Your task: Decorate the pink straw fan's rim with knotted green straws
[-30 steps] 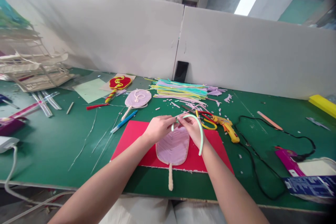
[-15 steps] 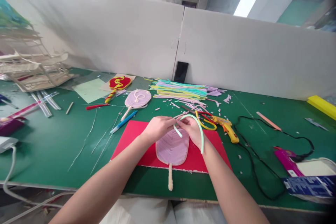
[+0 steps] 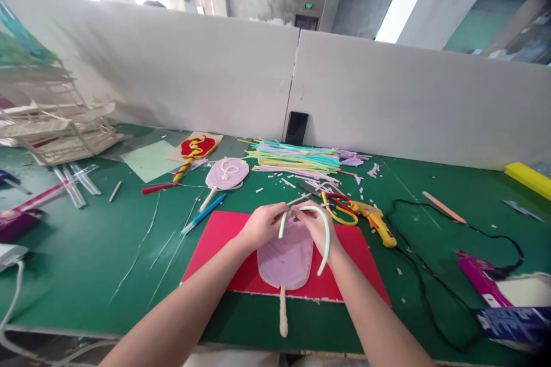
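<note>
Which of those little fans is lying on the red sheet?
The nearest lilac fan, its handle jutting past the red sheet. The other lilac fan and red-and-yellow fan lie farther back and left, off that sheet.

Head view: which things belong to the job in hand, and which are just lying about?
Likely belong:
bent mint-green flexible strip
red rectangular sheet
flat lilac fan atop it

Apparently lying about:
black rectangular phone
slim blue pen-shaped tool
red-and-yellow fan
</note>
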The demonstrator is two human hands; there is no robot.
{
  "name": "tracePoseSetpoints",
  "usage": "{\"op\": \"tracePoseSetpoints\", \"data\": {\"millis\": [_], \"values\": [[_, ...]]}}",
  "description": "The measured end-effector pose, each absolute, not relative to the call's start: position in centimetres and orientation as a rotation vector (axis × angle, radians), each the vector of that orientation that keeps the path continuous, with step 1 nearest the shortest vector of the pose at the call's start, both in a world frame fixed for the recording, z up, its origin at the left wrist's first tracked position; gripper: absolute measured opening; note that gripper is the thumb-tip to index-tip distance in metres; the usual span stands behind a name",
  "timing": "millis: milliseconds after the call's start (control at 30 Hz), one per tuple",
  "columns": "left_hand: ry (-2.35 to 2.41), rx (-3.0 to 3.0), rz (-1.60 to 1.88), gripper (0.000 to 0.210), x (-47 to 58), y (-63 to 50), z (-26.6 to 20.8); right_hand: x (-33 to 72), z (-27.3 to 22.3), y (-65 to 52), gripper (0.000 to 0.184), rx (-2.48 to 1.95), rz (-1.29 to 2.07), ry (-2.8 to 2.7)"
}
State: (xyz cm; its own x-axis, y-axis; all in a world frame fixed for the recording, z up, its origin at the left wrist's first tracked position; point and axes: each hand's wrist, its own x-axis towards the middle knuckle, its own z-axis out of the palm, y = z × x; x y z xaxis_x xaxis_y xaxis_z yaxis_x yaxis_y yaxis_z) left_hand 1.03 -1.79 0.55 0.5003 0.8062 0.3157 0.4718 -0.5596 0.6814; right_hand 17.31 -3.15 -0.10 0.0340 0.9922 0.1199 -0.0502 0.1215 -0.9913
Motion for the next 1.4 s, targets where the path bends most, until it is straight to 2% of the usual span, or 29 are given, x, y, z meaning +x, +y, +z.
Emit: {"op": "tracePoseSetpoints", "data": {"millis": [133, 233, 367, 500, 533, 633, 700, 833, 900, 1133, 1267, 1400], "values": [[1.001, 2.105, 0.981, 0.030, 1.1, -2.0, 0.5, 17.1, 0.6, -2.8, 0.017, -1.132, 1.081, -1.224], [1.062, 1.945, 1.148, 0.030, 1.2, -2.2, 0.6, 16.4, 1.4, -2.4, 0.018, -1.145, 1.052, -1.263], [1.062, 1.629, 1.205, 0.034, 1.3, -2.3, 0.9, 15.8, 2.3, -1.6, 0.016, -1.087, 0.986, -1.336], [1.120, 1.551, 1.215, 0.035, 1.5, -2.1, 0.8, 18.3, 3.8, 1.7, 0.010, -0.979, 1.054, -1.826], [1.142, 1.554, 1.210, 0.035, 1.6, -2.1, 0.7, 19.3, 4.3, 3.2, 0.013, -0.997, 1.007, -1.895], [1.190, 1.571, 1.173, 0.034, 1.7, -2.0, 0.2, 22.1, 5.6, 9.6, 0.018, -1.390, 0.587, -1.828], [1.195, 1.587, 1.144, 0.032, 1.7, -2.0, -0.2, 23.3, 6.0, 14.3, 0.021, -1.506, 0.487, -1.801], [1.138, 1.595, 1.086, 0.027, 1.7, -2.1, -0.5, 23.4, 4.7, 22.1, 0.021, -1.695, 0.447, -1.836], [1.104, 1.596, 1.079, 0.029, 1.8, -2.0, -0.6, 23.1, 3.2, 24.4, 0.029, -1.792, 0.496, -1.878], [1.071, 1.479, 1.158, 0.025, 2.4, -1.7, -1.7, 23.3, -0.1, 27.6, 0.027, -2.028, 0.557, -1.962], [1.111, 1.410, 1.119, 0.023, 2.3, -1.7, -1.4, 23.0, -0.5, 28.3, 0.046, -2.102, 0.432, -1.977], [1.107, 1.421, 1.105, 0.022, 2.4, -1.7, -0.5, 22.6, -0.9, 28.7, 0.052, -2.133, 0.329, -1.982]]}}
